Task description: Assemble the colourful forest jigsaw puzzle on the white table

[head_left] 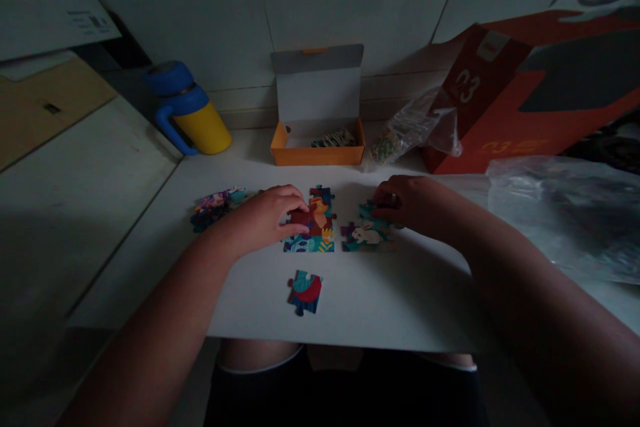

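Observation:
My left hand (275, 213) rests on the left edge of a joined puzzle section (320, 223) with an animal in a hat and yellow leaves; its thumb and fingers are apart. To the right lies a second section, the rabbit puzzle section (367, 233), a narrow gap away. My right hand (413, 203) is curled at that section's upper right, its fingertips closed around a dark puzzle piece (393, 201), partly hidden by the fingers. Nearer the table's front edge lies a loose puzzle piece (306, 292) in red, teal and dark blue.
A pile of loose puzzle pieces (215, 208) lies left of my left hand. Behind stand a blue and yellow mug (203, 123), an open orange box (317, 156) holding pieces, a clear bag (407, 130) and a large red box (505, 113). More plastic wrapping (565, 207) lies right.

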Action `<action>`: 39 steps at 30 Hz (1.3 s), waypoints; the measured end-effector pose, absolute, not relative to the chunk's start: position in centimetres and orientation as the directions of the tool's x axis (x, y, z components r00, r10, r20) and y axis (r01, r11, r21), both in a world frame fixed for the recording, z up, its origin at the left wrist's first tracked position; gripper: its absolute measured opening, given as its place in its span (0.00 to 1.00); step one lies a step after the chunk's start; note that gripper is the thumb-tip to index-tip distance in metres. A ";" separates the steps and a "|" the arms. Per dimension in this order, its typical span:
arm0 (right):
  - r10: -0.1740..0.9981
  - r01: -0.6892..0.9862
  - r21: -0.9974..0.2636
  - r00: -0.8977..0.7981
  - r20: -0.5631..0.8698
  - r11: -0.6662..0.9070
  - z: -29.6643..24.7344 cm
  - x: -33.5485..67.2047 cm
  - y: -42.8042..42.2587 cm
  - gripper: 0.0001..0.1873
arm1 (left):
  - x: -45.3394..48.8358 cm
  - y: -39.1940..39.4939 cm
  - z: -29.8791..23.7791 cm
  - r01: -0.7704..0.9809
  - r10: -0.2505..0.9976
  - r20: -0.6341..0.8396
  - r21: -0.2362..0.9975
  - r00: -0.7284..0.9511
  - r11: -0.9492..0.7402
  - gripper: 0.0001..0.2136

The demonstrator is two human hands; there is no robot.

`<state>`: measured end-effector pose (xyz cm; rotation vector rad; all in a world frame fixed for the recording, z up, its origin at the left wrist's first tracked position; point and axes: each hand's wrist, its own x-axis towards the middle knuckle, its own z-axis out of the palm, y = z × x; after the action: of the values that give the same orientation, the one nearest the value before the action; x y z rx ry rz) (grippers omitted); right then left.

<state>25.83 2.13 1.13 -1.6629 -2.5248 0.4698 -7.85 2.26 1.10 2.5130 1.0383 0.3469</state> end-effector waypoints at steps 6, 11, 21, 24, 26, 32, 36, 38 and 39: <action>0.904 0.883 -0.293 -0.413 -0.110 0.368 0.7 26.6 2.5 0.08 | -8.5 2.4 1.3 0.602 0.707 0.114 0.443 0.698 -0.665 0.12; 0.902 0.894 -0.280 -0.402 -0.157 0.349 1.2 27.3 2.3 0.07 | -8.6 2.5 1.9 0.658 0.740 0.110 0.384 0.663 -0.647 0.10; 0.941 0.920 -0.239 -0.334 -0.058 0.312 1.1 26.6 2.1 0.17 | -16.5 3.0 7.0 0.925 0.969 0.244 0.357 0.043 -0.131 0.15; 0.948 0.929 -0.224 -0.313 -0.051 0.295 0.9 26.4 2.3 0.16 | -18.8 3.3 6.5 0.889 0.999 -0.033 0.458 0.032 -0.014 0.16; 0.947 0.927 -0.224 -0.318 -0.039 0.302 0.7 26.3 2.4 0.15 | -19.0 3.3 5.9 0.862 0.976 -0.190 0.506 0.104 0.007 0.19; 0.957 0.940 -0.226 -0.278 -0.076 0.255 0.7 26.2 2.5 0.15 | -16.8 2.7 5.0 0.865 0.856 -0.275 0.387 0.438 -0.318 0.24; 0.964 0.946 -0.226 -0.253 -0.078 0.230 0.8 26.1 2.5 0.16 | -16.6 2.8 4.7 0.851 0.811 -0.320 0.380 0.490 -0.364 0.20; 0.965 0.948 -0.224 -0.250 -0.077 0.227 0.8 26.2 2.5 0.15 | -16.6 3.0 4.7 0.847 0.805 -0.329 0.394 0.493 -0.357 0.18; 0.965 0.947 -0.223 -0.252 -0.075 0.230 0.8 26.3 2.5 0.15 | -16.7 3.1 4.6 0.842 0.803 -0.326 0.405 0.498 -0.358 0.17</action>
<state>26.32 2.51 0.77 -1.8712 -2.4009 0.3424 -16.65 3.08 4.63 2.2213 1.3482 -0.0962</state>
